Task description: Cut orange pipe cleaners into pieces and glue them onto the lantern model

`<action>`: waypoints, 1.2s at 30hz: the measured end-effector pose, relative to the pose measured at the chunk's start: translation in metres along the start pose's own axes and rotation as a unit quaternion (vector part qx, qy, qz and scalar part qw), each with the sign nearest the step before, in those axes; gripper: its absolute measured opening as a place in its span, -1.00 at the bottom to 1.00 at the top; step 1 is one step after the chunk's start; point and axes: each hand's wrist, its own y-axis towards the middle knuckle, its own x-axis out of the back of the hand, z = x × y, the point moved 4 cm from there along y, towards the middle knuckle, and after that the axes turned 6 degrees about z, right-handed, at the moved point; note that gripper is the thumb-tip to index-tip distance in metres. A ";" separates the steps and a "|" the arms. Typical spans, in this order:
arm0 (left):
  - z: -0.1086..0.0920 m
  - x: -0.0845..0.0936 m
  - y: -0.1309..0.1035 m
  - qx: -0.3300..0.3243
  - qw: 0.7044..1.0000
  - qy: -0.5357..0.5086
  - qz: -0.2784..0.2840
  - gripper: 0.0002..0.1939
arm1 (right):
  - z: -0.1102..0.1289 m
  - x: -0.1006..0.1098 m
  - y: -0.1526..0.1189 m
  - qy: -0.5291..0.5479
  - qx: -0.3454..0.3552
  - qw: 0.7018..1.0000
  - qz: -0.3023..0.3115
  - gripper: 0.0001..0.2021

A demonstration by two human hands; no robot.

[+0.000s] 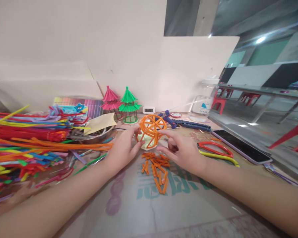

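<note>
An orange frame of fuzzy craft stems (pixel 154 124), with a round, spoked top, stands in the middle of the table with a pale yellow piece (pixel 149 142) at its base. My left hand (pixel 125 143) grips the frame's left side between thumb and fingers. On the other side, my right hand (pixel 182 148) has its index fingertip at the frame's right edge. Its thumb is stretched out apart from the index finger, and the other fingers are curled. Just in front of the frame lie several short orange stem pieces (pixel 160 168) in a loose heap.
Bundles of coloured craft stems (pixel 39 132) fill the left side. Behind stand a pink pagoda (pixel 110 99), a green pagoda (pixel 129 105) and a small clock (pixel 149 110). A glue gun (pixel 167 118), pliers (pixel 192 125), a bottle (pixel 202 102) and a phone (pixel 240 145) are rightward.
</note>
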 end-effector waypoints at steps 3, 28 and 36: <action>0.000 0.000 0.000 0.009 1.000 0.004 0.005 -0.59 | 0.002 0.001 0.000 0.007 -0.005 1.000 0.003 -0.57; 0.000 -0.001 0.001 0.024 0.999 -0.045 0.019 -0.59 | 0.000 -0.003 0.000 0.122 -0.072 0.989 0.032 -0.71; -0.001 -0.001 0.000 0.028 0.999 -0.035 0.020 -0.61 | 0.002 -0.004 0.000 0.122 -0.065 0.989 0.046 -0.69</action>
